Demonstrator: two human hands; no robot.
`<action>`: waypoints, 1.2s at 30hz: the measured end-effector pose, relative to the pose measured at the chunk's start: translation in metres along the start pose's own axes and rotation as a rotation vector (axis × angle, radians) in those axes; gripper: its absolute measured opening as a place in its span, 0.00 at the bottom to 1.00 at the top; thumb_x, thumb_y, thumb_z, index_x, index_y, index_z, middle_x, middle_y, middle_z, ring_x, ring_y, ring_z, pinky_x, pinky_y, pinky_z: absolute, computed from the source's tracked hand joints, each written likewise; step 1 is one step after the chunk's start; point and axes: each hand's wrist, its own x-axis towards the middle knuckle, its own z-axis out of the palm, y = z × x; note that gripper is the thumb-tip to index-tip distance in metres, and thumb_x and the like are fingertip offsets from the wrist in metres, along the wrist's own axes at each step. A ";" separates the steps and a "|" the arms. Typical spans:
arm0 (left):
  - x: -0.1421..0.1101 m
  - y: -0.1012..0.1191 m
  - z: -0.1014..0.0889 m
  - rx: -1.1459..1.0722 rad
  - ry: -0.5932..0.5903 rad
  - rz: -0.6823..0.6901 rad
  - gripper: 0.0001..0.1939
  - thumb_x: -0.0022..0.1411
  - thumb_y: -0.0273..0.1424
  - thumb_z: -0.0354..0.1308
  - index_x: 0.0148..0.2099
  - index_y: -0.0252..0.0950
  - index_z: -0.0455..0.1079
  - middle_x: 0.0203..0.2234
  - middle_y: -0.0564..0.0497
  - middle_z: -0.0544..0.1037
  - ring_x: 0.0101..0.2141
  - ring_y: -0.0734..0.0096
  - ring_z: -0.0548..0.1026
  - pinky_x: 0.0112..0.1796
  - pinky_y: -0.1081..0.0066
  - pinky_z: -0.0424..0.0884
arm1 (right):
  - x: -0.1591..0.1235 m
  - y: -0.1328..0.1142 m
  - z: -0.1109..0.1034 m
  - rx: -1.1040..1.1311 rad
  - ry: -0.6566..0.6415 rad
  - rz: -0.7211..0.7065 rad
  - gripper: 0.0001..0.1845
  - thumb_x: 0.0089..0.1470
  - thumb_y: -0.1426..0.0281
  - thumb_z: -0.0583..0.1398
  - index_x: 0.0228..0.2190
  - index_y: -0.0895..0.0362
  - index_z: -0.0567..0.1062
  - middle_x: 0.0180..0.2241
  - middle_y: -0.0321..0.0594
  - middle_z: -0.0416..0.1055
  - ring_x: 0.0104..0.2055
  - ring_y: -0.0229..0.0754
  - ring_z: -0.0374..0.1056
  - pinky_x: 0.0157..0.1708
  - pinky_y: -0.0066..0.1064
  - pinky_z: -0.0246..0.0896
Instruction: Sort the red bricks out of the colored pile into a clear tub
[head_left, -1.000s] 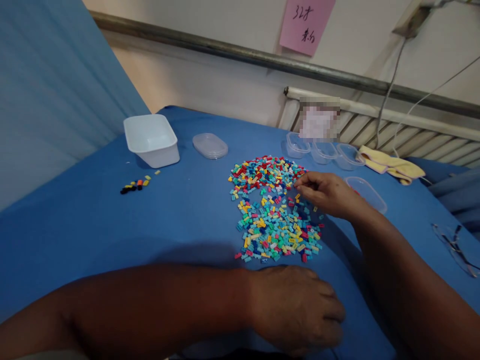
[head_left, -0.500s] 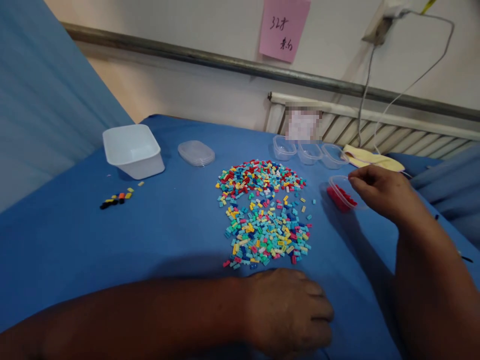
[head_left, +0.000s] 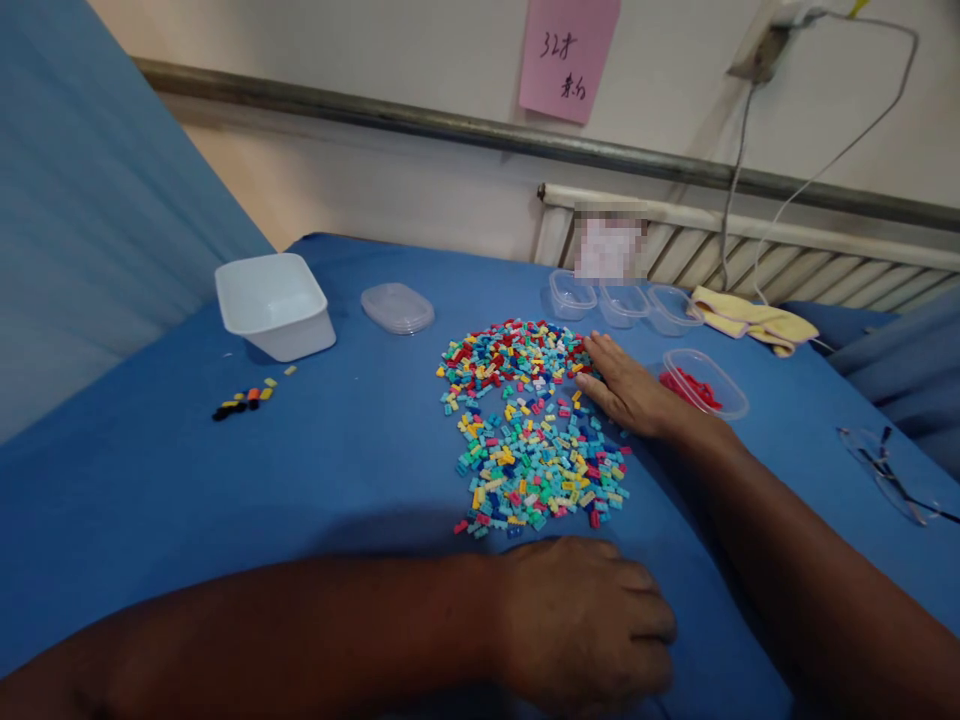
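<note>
Many small toy building bricks in mixed colours form an upper pile (head_left: 517,355) and a lower pile (head_left: 540,470) on the blue cloth. At the right edge of the upper pile, my right hand (head_left: 630,390) has its fingers stretched out, thumb apart, touching the bricks. Beside its wrist stands a clear plastic tub (head_left: 724,390) holding red bricks (head_left: 686,388). My left hand (head_left: 589,625) rests on the cloth below the lower pile, back up, with fingers curled in. Its palm and fingertips are hidden, so I cannot see whether anything is inside.
A white basin (head_left: 277,325) and stacked clear lids (head_left: 397,308) stand left. Several loose bricks (head_left: 251,397) lie before the basin. Clear tubs (head_left: 624,305) line the back beside a yellow cloth (head_left: 754,320). Eyeglasses (head_left: 892,475) lie at right. Behind is a radiator (head_left: 679,240).
My right hand has moved left from above the tub of red bricks to the upper pile, its fingers now extended. The left hand stays in nearly the same place.
</note>
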 end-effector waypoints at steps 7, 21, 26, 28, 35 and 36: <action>0.001 0.001 -0.001 0.020 0.014 0.012 0.09 0.71 0.35 0.60 0.43 0.37 0.78 0.42 0.50 0.80 0.44 0.61 0.76 0.37 0.58 0.71 | -0.011 -0.032 0.009 -0.018 -0.189 -0.084 0.55 0.72 0.35 0.42 0.81 0.61 0.46 0.82 0.55 0.36 0.84 0.61 0.31 0.80 0.60 0.37; 0.002 0.005 -0.006 0.039 -0.068 0.017 0.10 0.73 0.35 0.58 0.46 0.37 0.80 0.44 0.49 0.80 0.47 0.61 0.76 0.38 0.58 0.74 | 0.018 -0.079 0.021 -0.047 -0.184 -0.158 0.56 0.71 0.34 0.43 0.81 0.60 0.50 0.82 0.55 0.40 0.84 0.61 0.32 0.80 0.59 0.38; 0.003 0.005 -0.006 0.049 -0.070 0.027 0.11 0.73 0.33 0.57 0.46 0.37 0.80 0.45 0.48 0.80 0.47 0.61 0.77 0.39 0.58 0.75 | 0.030 -0.091 0.013 -0.064 -0.159 -0.139 0.60 0.69 0.32 0.42 0.80 0.63 0.49 0.82 0.57 0.38 0.84 0.61 0.32 0.81 0.58 0.35; 0.003 0.005 -0.006 0.057 -0.061 0.024 0.10 0.74 0.33 0.56 0.45 0.38 0.79 0.46 0.48 0.80 0.47 0.62 0.77 0.38 0.58 0.75 | 0.043 -0.093 0.013 -0.083 -0.154 -0.127 0.62 0.68 0.31 0.41 0.80 0.67 0.48 0.82 0.60 0.37 0.84 0.62 0.31 0.81 0.58 0.33; 0.003 0.007 -0.003 0.063 -0.050 0.029 0.09 0.73 0.33 0.58 0.44 0.38 0.80 0.46 0.48 0.80 0.46 0.62 0.76 0.40 0.59 0.75 | 0.023 -0.115 0.017 -0.051 -0.226 -0.204 0.61 0.69 0.31 0.41 0.80 0.67 0.51 0.81 0.58 0.41 0.84 0.61 0.35 0.81 0.57 0.35; 0.004 0.007 -0.003 0.063 -0.042 0.025 0.10 0.73 0.33 0.57 0.44 0.38 0.79 0.45 0.48 0.80 0.46 0.62 0.76 0.40 0.59 0.74 | 0.018 -0.119 0.017 -0.041 -0.226 -0.217 0.61 0.69 0.31 0.42 0.80 0.66 0.52 0.81 0.57 0.41 0.84 0.61 0.35 0.81 0.57 0.35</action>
